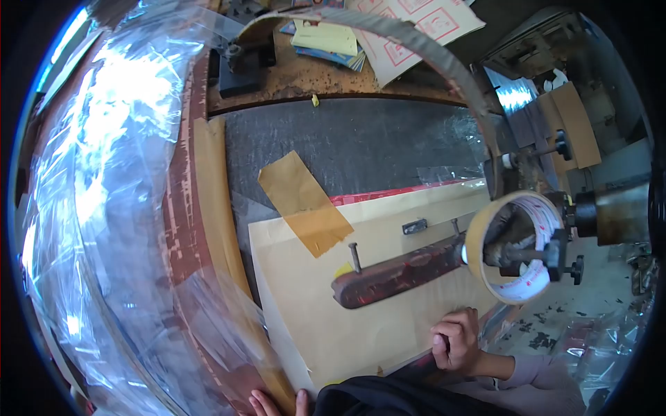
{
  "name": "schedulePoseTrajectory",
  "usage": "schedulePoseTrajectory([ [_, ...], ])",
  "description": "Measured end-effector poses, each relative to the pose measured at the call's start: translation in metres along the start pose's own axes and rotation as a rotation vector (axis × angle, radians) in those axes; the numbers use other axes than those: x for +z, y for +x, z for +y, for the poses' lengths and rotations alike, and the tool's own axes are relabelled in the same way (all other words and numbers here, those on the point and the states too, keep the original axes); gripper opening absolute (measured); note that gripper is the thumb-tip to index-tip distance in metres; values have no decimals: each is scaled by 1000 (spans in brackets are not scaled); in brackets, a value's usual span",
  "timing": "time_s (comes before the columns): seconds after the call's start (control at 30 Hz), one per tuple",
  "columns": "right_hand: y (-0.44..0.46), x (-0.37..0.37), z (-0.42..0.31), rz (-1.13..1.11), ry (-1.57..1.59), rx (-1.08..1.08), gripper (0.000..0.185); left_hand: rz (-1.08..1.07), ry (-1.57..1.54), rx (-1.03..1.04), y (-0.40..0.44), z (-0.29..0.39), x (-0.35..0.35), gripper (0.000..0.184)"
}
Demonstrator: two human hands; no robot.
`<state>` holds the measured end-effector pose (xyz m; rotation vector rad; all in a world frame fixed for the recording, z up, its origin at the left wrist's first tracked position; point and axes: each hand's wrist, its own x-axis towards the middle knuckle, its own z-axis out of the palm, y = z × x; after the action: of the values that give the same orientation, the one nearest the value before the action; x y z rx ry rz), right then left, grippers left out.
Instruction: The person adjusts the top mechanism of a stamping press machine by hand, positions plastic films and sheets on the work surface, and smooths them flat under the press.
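My right hand (456, 341) is closed over the lower right of a cream paper sheet (388, 326); whether anything is inside its curled fingers is hidden. At the bottom edge, only the fingertips and thumb of my left hand (277, 404) show. They are apart, by the sheet's lower left corner and the brown strip (222, 208) along the table edge. A piece of brown tape (305, 204) lies across the sheet's upper edge. Above the sheet is a dark red bar (395, 277) with upright bolts, next to a tape roll (479, 243) on a holder.
Shiny clear plastic film (104, 173) covers the left side. A curved metal band (416, 41) arches overhead from a black clamp block (243, 76). Printed papers (409, 35) and booklets lie at the back on a wooden board (298, 76). Cardboard (569, 125) stands at right.
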<state>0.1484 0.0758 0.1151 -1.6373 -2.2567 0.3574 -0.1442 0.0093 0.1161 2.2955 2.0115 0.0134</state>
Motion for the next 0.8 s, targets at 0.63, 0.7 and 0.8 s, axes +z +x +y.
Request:
schedulePoseTrajectory([
  [0.63, -114, -57, 89, 249, 370, -259, 13, 221, -66, -118, 0, 31, -7, 60],
  [0.7, -143, -61, 124, 364, 224, -206, 15, 248, -2, -144, -2, 36, -7, 61],
  [0.8, -172, -67, 160, 509, 108, -68, 12, 253, 86, -219, -4, 42, -8, 62],
])
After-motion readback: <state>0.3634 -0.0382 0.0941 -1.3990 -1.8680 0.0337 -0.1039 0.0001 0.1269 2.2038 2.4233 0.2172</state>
